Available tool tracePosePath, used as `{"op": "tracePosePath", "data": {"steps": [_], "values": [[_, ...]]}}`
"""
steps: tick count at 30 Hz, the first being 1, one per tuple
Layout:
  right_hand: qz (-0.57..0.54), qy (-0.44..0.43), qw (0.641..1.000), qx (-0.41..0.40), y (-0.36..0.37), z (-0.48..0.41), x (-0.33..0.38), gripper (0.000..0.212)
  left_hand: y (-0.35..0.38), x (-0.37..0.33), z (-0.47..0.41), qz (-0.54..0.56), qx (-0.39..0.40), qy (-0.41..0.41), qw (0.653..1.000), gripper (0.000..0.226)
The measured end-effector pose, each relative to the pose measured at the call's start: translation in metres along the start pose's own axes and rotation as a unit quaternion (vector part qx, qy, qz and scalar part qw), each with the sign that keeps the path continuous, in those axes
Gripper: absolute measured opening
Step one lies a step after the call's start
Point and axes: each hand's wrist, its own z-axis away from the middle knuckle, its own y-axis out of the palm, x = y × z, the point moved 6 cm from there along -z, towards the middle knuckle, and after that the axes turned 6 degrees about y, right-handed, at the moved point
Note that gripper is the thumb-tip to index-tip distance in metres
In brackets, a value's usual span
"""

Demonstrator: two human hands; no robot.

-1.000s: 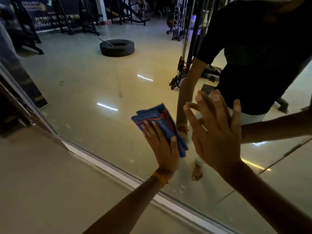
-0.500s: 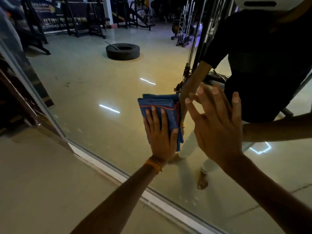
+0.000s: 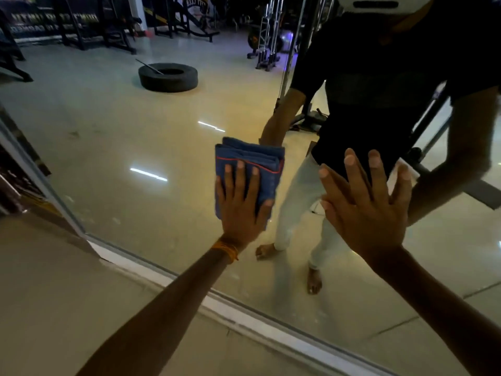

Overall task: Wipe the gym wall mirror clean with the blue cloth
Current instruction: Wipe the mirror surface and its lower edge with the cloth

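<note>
The wall mirror [image 3: 151,147] fills most of the view and reflects the gym floor and my own body. A folded blue cloth [image 3: 250,164] with a thin red stripe lies flat against the glass near the middle. My left hand [image 3: 241,204], with an orange thread at the wrist, presses the cloth to the mirror with straight, spread fingers. My right hand [image 3: 366,210] rests flat on the glass just to the right of the cloth, fingers straight and spread, holding nothing.
The mirror's pale bottom frame [image 3: 244,318] runs diagonally from left to lower right, with beige floor [image 3: 67,294] below it. In the reflection lie a black tyre [image 3: 168,77] and dark gym machines [image 3: 268,36] further back.
My left hand has slid the cloth upward on the glass and turned it from tilted to upright. My right hand stays flat on the mirror beside it.
</note>
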Motion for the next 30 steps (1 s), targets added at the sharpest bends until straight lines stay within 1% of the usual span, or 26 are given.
{"op": "tracePosePath", "data": {"steps": [1, 2, 4, 5, 6, 7, 8, 10, 11, 12, 13, 15, 16, 17, 18, 19, 20, 23, 24, 25, 26, 27, 28, 30], "values": [[-0.004, 0.006, 1.000, 0.001, -0.001, 0.000, -0.001, 0.071, -0.006, 0.024, -0.005, -0.009, -0.018, -0.005, 1.000, 0.070], [-0.009, 0.014, 1.000, 0.004, -0.002, 0.000, -0.001, 0.071, -0.016, 0.052, -0.013, -0.014, -0.048, -0.037, 0.998, 0.071], [-0.015, 0.024, 1.000, 0.010, -0.004, -0.002, -0.001, 0.069, -0.032, 0.106, -0.030, 0.006, -0.103, -0.157, 0.982, 0.079], [-0.015, 0.023, 1.000, 0.012, -0.004, -0.003, -0.001, 0.069, -0.036, 0.118, -0.035, 0.019, -0.116, -0.206, 0.972, 0.083], [-0.014, 0.020, 1.000, 0.014, -0.004, -0.004, 0.000, 0.069, -0.037, 0.115, -0.036, 0.025, -0.119, -0.230, 0.966, 0.085], [-0.010, 0.017, 1.000, 0.016, -0.004, -0.005, 0.000, 0.069, -0.034, 0.101, -0.036, 0.026, -0.106, -0.223, 0.969, 0.082], [-0.007, 0.016, 1.000, 0.019, -0.003, -0.006, -0.001, 0.069, -0.026, 0.079, -0.030, 0.026, -0.076, -0.193, 0.978, 0.078], [-0.017, 0.021, 0.999, 0.022, -0.003, -0.005, 0.000, 0.070, -0.014, 0.030, -0.010, 0.011, -0.003, -0.088, 0.996, 0.070], [-0.030, 0.028, 0.999, 0.023, -0.005, -0.006, 0.000, 0.070, -0.010, 0.018, -0.002, 0.004, 0.026, -0.046, 0.999, 0.068], [-0.047, 0.037, 0.998, 0.025, -0.007, -0.006, 0.000, 0.069, -0.010, 0.021, -0.001, 0.003, 0.037, -0.028, 0.999, 0.067], [-0.068, 0.043, 0.996, 0.035, -0.009, -0.006, 0.001, 0.067, -0.014, 0.036, -0.008, 0.010, 0.024, -0.036, 0.999, 0.067], [-0.110, 0.030, 0.992, 0.052, -0.016, -0.012, 0.007, 0.065, -0.032, 0.086, -0.034, 0.026, -0.056, -0.117, 0.991, 0.070], [-0.123, 0.020, 0.991, 0.048, -0.020, -0.019, 0.010, 0.064, -0.043, 0.114, -0.050, 0.034, -0.103, -0.166, 0.980, 0.074], [-0.131, 0.013, 0.990, 0.040, -0.023, -0.030, 0.013, 0.062, -0.051, 0.135, -0.062, 0.039, -0.133, -0.209, 0.968, 0.079], [-0.135, 0.011, 0.990, 0.032, -0.023, -0.045, 0.017, 0.059, -0.055, 0.142, -0.069, 0.041, -0.145, -0.237, 0.960, 0.082], [-0.136, 0.013, 0.990, 0.027, -0.021, -0.062, 0.021, 0.056, -0.057, 0.136, -0.074, 0.043, -0.145, -0.242, 0.958, 0.083], [-0.137, 0.014, 0.990, 0.018, -0.018, -0.080, 0.026, 0.054, -0.055, 0.119, -0.074, 0.042, -0.131, -0.222, 0.965, 0.079], [-0.086, -0.018, 0.996, -0.006, -0.010, -0.118, 0.041, 0.052, -0.034, 0.040, -0.048, 0.019, -0.032, -0.082, 0.996, 0.065], [-0.059, -0.035, 0.998, -0.005, -0.006, -0.121, 0.043, 0.054, -0.031, 0.027, -0.043, 0.008, -0.016, -0.050, 0.999, 0.063], [-0.038, -0.045, 0.998, -0.004, -0.004, -0.122, 0.044, 0.057, -0.030, 0.029, -0.046, 0.009, -0.021, -0.039, 0.999, 0.063], [-0.027, -0.048, 0.998, -0.005, -0.002, -0.121, 0.044, 0.059, -0.031, 0.047, -0.053, 0.010, -0.037, -0.044, 0.998, 0.063], [-0.023, -0.047, 0.999, -0.009, -0.003, -0.120, 0.045, 0.060, -0.037, 0.071, -0.060, 0.003, -0.063, -0.071, 0.995, 0.063], [-0.018, -0.043, 0.999, -0.015, -0.003, -0.118, 0.045, 0.061, -0.044, 0.100, -0.069, -0.002, -0.091, -0.111, 0.990, 0.065], [-0.013, -0.040, 0.999, -0.026, -0.005, -0.118, 0.046, 0.062, -0.052, 0.146, -0.080, 0.019, -0.139, -0.216, 0.966, 0.073]]}}
